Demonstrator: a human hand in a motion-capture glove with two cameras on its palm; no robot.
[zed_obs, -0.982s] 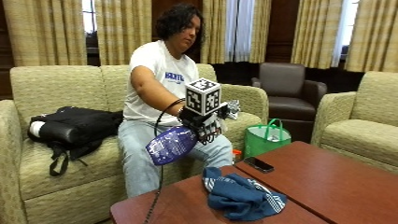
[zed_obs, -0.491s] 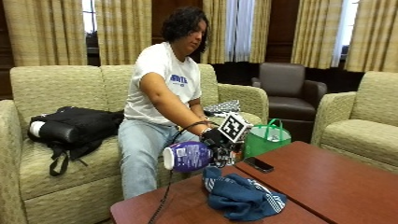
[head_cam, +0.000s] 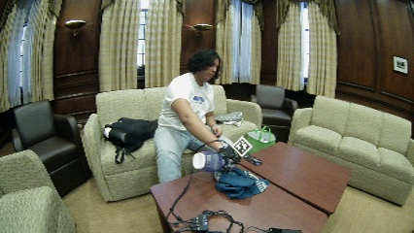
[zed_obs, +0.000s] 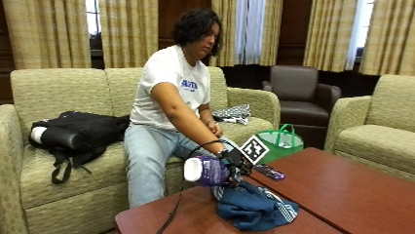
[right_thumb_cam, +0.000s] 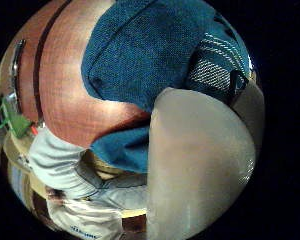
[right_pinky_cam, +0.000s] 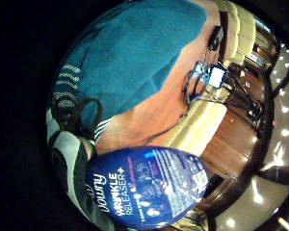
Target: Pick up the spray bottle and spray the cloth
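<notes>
Over the tabletop's (zed_obs: pixel 363 195) near-left corner, right hand (zed_obs: pixel 235 163) grips spray bottle (zed_obs: pixel 206 171) sideways, fingers wrapped round it, bottle off the surface. Blue cloth (zed_obs: pixel 253 207) bunched directly beneath, close to the tabletop's front edge. Remote (zed_obs: pixel 268 171) lies just behind; bare wood stretches out to the right.

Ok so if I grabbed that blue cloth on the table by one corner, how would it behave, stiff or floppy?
Probably floppy: the cloth lies crumpled in soft folds on the table, so it would likely hang and unfold rather than hold its shape. It looks thick and woven, so it should not be slippery. Pushed, it would likely bunch up rather than slide cleanly.
</notes>
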